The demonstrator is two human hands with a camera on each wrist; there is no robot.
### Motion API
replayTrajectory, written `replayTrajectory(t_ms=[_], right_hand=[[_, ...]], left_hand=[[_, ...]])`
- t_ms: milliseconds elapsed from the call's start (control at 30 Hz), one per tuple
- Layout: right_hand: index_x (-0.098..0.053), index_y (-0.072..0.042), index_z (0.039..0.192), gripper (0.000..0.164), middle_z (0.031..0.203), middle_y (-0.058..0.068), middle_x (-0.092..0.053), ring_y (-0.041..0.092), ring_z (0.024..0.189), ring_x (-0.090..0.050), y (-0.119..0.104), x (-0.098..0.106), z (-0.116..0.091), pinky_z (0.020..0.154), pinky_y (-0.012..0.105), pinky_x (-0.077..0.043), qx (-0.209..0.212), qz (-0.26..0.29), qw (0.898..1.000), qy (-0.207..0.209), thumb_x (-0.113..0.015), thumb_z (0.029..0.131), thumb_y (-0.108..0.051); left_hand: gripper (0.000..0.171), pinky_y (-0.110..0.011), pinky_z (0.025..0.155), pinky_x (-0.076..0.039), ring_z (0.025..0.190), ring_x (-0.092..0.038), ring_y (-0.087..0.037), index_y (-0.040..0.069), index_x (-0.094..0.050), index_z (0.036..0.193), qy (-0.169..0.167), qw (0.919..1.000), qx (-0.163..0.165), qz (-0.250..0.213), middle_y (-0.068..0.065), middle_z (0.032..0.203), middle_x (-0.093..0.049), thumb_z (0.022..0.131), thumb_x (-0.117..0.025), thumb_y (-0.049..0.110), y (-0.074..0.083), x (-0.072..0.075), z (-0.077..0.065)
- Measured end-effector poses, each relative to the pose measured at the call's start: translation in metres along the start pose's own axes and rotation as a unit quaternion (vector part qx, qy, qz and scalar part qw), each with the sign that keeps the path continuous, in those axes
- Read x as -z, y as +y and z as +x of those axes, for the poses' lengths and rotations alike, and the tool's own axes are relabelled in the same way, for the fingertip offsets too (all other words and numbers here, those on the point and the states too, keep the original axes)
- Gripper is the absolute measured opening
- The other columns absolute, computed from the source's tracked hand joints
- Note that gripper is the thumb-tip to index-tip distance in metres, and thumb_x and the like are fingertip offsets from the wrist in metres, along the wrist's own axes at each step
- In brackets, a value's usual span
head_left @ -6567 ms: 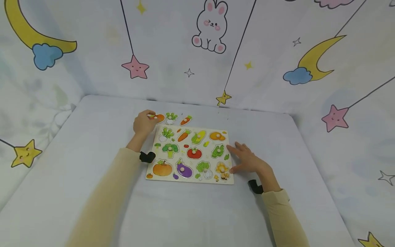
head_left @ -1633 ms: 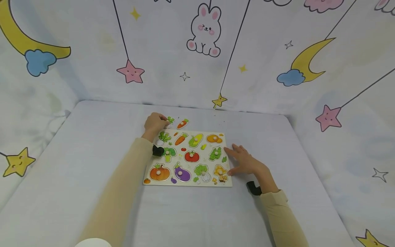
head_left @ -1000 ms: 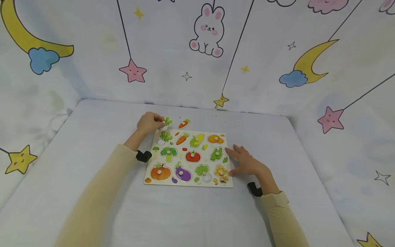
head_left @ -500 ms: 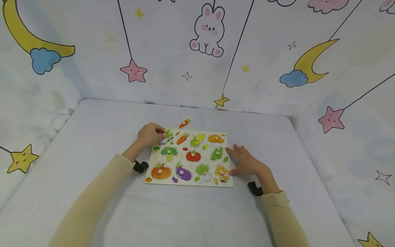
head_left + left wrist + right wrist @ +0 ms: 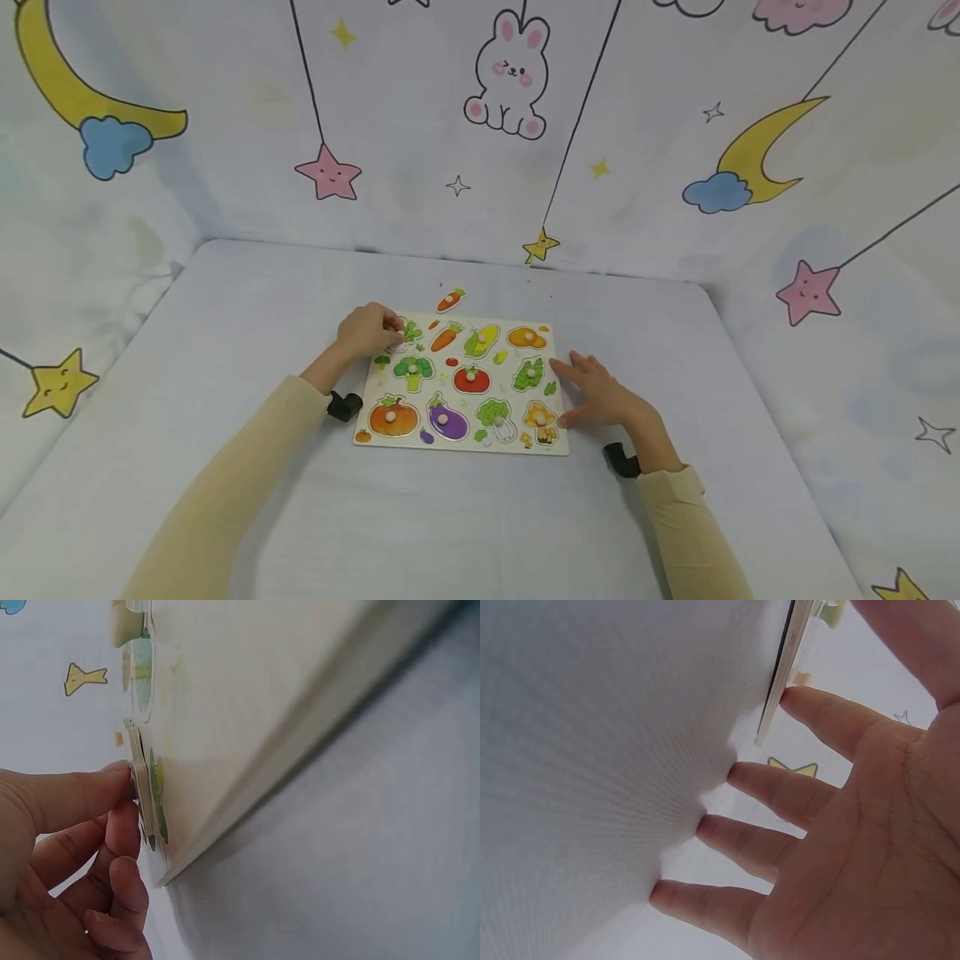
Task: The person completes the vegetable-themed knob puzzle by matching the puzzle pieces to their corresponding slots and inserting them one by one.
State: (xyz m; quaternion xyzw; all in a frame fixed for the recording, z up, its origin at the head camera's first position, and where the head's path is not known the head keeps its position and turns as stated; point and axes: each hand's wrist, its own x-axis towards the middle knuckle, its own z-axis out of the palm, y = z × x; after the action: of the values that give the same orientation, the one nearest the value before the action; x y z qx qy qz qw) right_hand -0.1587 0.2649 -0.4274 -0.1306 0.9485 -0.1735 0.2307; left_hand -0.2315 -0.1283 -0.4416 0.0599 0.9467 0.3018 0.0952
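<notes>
A wooden vegetable puzzle board (image 5: 468,405) lies on the white-covered table. At its back left corner my left hand (image 5: 367,330) pinches the knob of a white turnip piece (image 5: 410,332) with green leaves. In the left wrist view that turnip piece (image 5: 148,796) sits slightly tilted, close over the matching picture, with thumb and index finger at its knob. My right hand (image 5: 603,392) has its fingers spread by the board's right side. The right wrist view has one fingertip of this hand (image 5: 855,817) touching the board edge (image 5: 784,675), the others on the cloth.
A loose carrot piece (image 5: 451,300) lies behind the board, whose carrot picture (image 5: 446,337) has no knob. Knobbed pieces, including a pumpkin (image 5: 392,416), an eggplant (image 5: 447,419) and a tomato (image 5: 471,379), sit in the board. A patterned cloth wall (image 5: 420,208) stands behind the table.
The pumpkin piece, earlier in my left hand, now sits in the board. My left hand then took the turnip piece from behind the board and brought it forward over the back left corner. My right hand stayed.
</notes>
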Motion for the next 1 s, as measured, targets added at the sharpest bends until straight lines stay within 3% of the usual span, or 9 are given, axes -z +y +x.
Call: replayTrajectory(t_ms=[467,633,800,1000], right_hand=[[-0.028,-0.015,0.155,0.099,0.162,0.025,-0.009,0.052,0.147,-0.002,0.001,0.001,0.000,0.111,0.074,-0.014,-0.002,0.000,1.000,0.000,-0.083,0.076,-0.034],[-0.028,-0.015,0.155,0.099,0.162,0.025,-0.008,0.052,0.147,-0.001,0.001,0.001,-0.001,0.111,0.074,-0.013,-0.001,0.006,1.000,0.001,-0.083,0.075,-0.033],[-0.029,-0.015,0.155,0.098,0.162,0.025,-0.008,0.051,0.147,0.000,0.000,0.000,-0.002,0.111,0.074,-0.012,-0.001,0.014,1.000,0.001,-0.083,0.075,-0.033],[-0.029,-0.016,0.155,0.097,0.162,0.025,-0.009,0.051,0.147,-0.002,-0.001,0.000,-0.002,0.112,0.073,-0.013,-0.001,0.008,1.000,0.004,-0.083,0.075,-0.033]], left_hand=[[0.012,-0.026,0.058,-0.036,0.067,-0.051,-0.016,0.007,-0.070,0.094,0.000,0.9997,-0.012,0.023,-0.002,0.075,-0.059,0.089,-0.069,0.019,0.003,0.001,0.002],[0.021,-0.029,0.061,-0.041,0.073,-0.056,-0.020,0.007,-0.067,0.099,-0.017,0.9994,-0.004,0.030,-0.007,0.086,-0.064,0.087,-0.071,0.024,0.006,0.004,0.002],[0.046,-0.038,0.074,-0.050,0.091,-0.062,-0.029,0.005,-0.061,0.119,-0.023,0.9992,0.008,0.031,-0.015,0.108,-0.067,0.085,-0.073,0.033,0.019,0.017,0.005],[0.051,-0.039,0.076,-0.049,0.091,-0.062,-0.029,0.008,-0.056,0.131,0.024,0.9994,-0.009,-0.023,-0.015,0.109,-0.066,0.088,-0.070,0.032,0.049,0.024,0.029]])
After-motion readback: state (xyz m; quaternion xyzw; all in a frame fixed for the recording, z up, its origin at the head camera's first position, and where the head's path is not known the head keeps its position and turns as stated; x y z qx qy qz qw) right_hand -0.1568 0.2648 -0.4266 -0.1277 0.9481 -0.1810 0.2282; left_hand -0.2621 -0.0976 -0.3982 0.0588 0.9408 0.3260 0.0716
